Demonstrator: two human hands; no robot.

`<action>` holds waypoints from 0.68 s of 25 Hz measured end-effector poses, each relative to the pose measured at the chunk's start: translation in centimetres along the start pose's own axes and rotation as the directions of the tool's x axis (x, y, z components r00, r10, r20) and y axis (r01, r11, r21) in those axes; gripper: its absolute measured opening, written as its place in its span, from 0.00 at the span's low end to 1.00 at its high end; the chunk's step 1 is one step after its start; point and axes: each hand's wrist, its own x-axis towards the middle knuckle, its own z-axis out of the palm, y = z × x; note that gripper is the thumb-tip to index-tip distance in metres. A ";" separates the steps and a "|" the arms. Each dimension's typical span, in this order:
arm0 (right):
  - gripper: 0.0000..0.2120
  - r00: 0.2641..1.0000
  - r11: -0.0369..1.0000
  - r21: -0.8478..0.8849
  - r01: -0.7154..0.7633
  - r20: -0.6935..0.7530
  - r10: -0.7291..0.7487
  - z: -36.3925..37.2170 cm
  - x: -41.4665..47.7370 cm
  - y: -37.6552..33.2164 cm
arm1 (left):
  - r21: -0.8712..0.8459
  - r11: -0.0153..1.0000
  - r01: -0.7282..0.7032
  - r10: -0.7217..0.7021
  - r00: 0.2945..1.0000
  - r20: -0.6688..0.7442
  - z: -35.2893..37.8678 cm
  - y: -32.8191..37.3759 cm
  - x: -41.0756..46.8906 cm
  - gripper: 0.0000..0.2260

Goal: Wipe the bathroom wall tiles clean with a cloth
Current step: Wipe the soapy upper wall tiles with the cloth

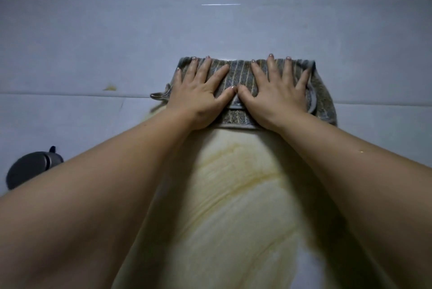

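Pale grey-blue tiles (pixel 93 43) filled the view, with a yellowish streaked smear (pixel 233 195) spreading below a striped grey cloth (pixel 240 73). Left hand (pixel 201 97) and right hand (pixel 278 97) pressed it flat against the tiles, fingers (pixel 203 69) straight and spread, gripping nothing. Lower left sat a dark round object (pixel 30 169), contents unseen.

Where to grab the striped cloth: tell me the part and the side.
Probably the hanging loop at the left end of the striped cloth, coming from the left: it juts clear of the flat folds, while the left hand and right hand press flat over most of the rest.
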 end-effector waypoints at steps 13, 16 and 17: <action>0.34 0.996 0.996 -0.019 -0.086 0.031 0.087 0.3 -4.5 -2.1 | -0.001 0.999 -0.039 0.039 0.999 0.008 0.2 -1.2 -3.9 0.27; 0.34 0.997 0.997 0.000 -0.073 0.030 0.073 0.5 -1.3 -4.1 | -0.026 1.000 0.004 -0.005 1.000 -0.017 -0.3 -3.3 -1.7 0.27; 0.34 0.999 0.999 0.008 -0.039 0.026 0.039 0.6 -0.7 -5.1 | -0.022 0.999 0.026 -0.026 0.999 -0.028 -0.3 -4.4 -1.7 0.26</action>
